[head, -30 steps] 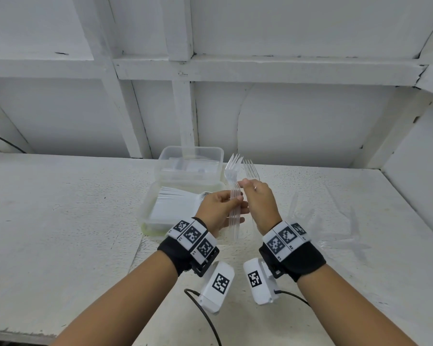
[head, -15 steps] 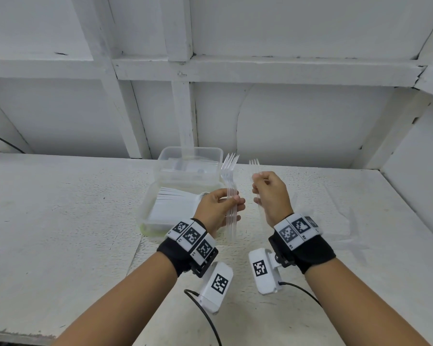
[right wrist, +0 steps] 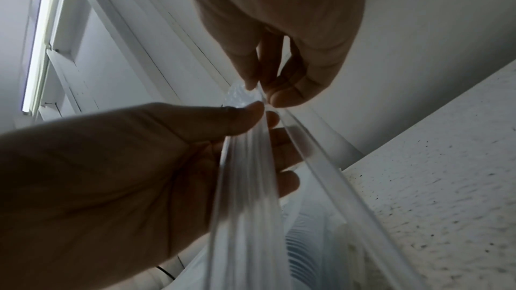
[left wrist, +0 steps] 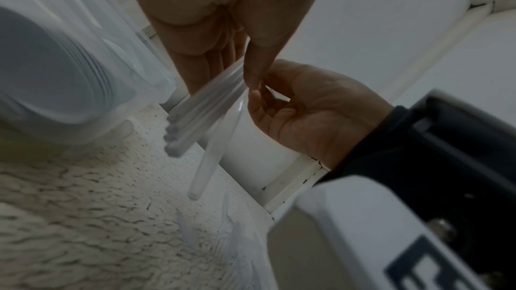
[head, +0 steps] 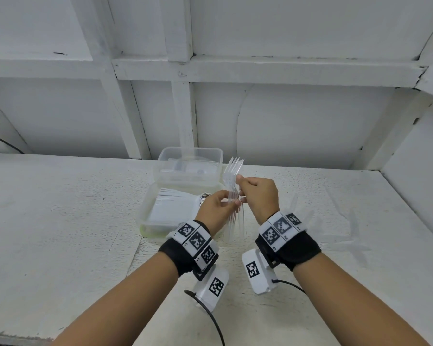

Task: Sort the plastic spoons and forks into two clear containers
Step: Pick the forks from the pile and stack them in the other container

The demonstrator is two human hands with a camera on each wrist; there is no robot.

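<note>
With your left hand (head: 219,208) gripping the light, slippery fork bundle (head: 233,186), pinch the single fork (left wrist: 212,151) mid-handle in your right hand (head: 259,196) at 3 o'clock.

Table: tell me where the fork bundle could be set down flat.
Bare patches: the wide stretch of table left of the near container, and the front strip near the edge under the forearms. Crowded: right of the right hand, where loose clear cutlery lies scattered, and the middle, taken by the near and far container.
</note>
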